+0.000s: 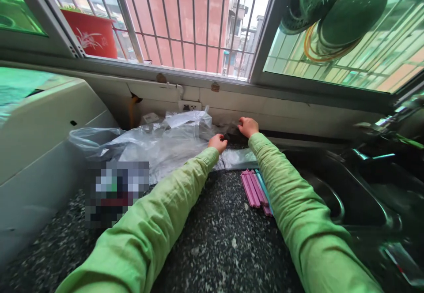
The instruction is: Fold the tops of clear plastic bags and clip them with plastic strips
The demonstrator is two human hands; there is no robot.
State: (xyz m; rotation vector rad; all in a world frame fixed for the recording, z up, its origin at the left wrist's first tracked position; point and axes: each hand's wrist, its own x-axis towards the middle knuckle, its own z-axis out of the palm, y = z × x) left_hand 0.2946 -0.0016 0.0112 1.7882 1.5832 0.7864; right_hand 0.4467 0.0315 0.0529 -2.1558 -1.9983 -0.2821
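Both arms, in green sleeves, reach to the back of the speckled dark countertop [212,240]. My right hand [248,126] is closed in a pinch near the wall, with thin see-through plastic [230,126] at its fingertips. Slightly lower and to its left, my left hand [217,143] has curled fingers beside a small dark patch; what they hold, if anything, is unclear. A heap of clear plastic bags [159,145] spreads left of my hands. Flat clear plastic packaging [240,158] lies below them. Pink bag-sealing clips [252,189] and teal ones [263,185] rest beside my right forearm.
A pale boxy appliance [46,138] stands along the left side. To the right is a metal sink [367,196], with a faucet [397,118] above it. Behind are a wall socket [190,106] and a barred window. A blurred-out patch [115,191] covers something at left.
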